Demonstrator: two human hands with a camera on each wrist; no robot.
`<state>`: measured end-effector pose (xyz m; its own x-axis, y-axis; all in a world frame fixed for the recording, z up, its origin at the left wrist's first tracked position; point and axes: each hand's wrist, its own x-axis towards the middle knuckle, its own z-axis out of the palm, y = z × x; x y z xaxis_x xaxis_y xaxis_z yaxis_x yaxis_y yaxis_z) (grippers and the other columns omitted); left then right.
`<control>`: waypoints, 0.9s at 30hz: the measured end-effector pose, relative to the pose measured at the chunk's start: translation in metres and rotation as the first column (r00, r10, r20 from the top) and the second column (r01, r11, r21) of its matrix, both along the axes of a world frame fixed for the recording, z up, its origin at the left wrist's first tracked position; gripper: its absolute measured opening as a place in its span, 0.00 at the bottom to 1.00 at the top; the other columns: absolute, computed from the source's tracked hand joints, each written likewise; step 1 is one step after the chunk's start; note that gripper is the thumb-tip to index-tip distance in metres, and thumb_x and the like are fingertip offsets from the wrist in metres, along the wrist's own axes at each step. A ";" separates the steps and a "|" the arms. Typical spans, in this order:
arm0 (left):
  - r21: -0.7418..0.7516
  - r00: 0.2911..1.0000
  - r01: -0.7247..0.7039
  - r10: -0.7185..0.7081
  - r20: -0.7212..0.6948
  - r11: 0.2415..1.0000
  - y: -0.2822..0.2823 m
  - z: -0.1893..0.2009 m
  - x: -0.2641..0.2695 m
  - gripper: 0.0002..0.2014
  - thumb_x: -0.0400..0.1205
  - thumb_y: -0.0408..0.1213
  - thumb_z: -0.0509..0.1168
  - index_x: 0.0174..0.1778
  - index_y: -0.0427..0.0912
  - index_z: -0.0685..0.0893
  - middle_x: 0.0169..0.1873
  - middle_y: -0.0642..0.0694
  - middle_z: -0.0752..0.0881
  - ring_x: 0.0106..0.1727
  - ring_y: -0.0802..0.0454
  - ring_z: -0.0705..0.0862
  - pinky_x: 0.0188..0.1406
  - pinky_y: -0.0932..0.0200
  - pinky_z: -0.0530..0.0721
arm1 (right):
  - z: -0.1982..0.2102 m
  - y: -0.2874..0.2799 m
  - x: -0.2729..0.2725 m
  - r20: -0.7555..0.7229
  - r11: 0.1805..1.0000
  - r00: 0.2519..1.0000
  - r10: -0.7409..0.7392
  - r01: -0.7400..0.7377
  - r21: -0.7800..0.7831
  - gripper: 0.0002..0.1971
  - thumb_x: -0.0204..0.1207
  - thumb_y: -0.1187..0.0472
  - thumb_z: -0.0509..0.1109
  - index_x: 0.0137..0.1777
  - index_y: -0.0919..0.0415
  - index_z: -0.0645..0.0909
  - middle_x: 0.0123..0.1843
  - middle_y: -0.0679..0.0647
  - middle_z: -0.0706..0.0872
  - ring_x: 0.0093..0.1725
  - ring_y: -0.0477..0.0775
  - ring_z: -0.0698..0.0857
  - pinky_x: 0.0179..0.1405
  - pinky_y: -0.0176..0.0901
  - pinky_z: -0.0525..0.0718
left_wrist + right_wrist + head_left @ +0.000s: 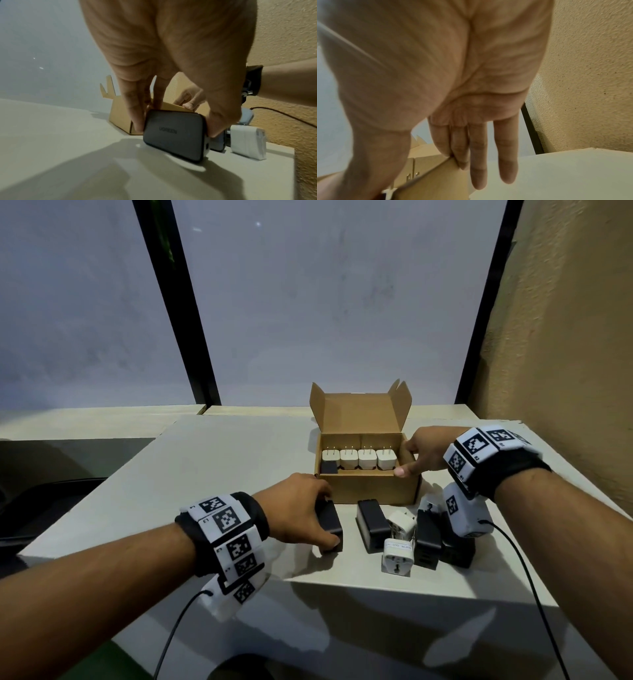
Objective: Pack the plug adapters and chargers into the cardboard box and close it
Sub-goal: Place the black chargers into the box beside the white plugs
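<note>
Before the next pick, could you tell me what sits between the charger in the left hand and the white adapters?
In the head view, one black charger stands between the held charger and white adapters.

Head view: we look forward and down from above at the table (239,460), both forearms reaching in.
Left wrist view: we look along the palm, very near the fingers (137,108).
Right wrist view: likewise, close under the palm.
Shared: all three show the cardboard box (368,486) (120,115) (440,180).

1. One cardboard box (368,486), centre of the frame.
2. Four white chargers (359,459) in a row inside it.
3. One black charger (329,467) inside, lower left corner.
4. Four black chargers (371,525) below the box.
5. Two white adapters (397,555) among them.
</note>
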<state>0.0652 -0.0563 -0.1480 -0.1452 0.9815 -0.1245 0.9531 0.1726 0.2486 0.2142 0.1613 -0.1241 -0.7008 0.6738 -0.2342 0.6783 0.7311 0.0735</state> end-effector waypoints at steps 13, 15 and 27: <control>0.286 0.998 0.052 -0.060 0.019 0.957 0.055 0.056 -0.005 0.37 0.63 0.52 0.82 0.67 0.44 0.80 0.54 0.52 0.80 0.51 0.57 0.80 0.51 0.65 0.82 | -0.001 -0.001 0.002 -0.030 1.000 1.000 0.004 -0.005 -0.026 0.24 0.72 0.34 0.67 0.34 0.56 0.73 0.36 0.51 0.79 0.39 0.52 0.78 0.37 0.41 0.72; 0.289 0.999 0.045 -0.045 -0.005 0.956 0.069 0.056 -0.011 0.38 0.63 0.51 0.82 0.68 0.43 0.79 0.59 0.49 0.82 0.52 0.57 0.79 0.51 0.66 0.81 | 0.000 -0.002 0.003 -0.039 1.000 0.999 0.003 -0.004 -0.028 0.24 0.71 0.34 0.67 0.34 0.56 0.73 0.36 0.51 0.80 0.40 0.52 0.79 0.38 0.41 0.73; 0.173 0.998 0.005 0.007 -0.070 0.985 0.104 0.027 -0.028 0.37 0.64 0.46 0.83 0.68 0.39 0.81 0.61 0.43 0.84 0.58 0.48 0.83 0.50 0.65 0.79 | 0.003 -0.005 0.006 -0.029 0.999 0.999 0.026 -0.027 -0.029 0.24 0.72 0.34 0.66 0.34 0.56 0.72 0.42 0.52 0.81 0.46 0.54 0.79 0.45 0.44 0.74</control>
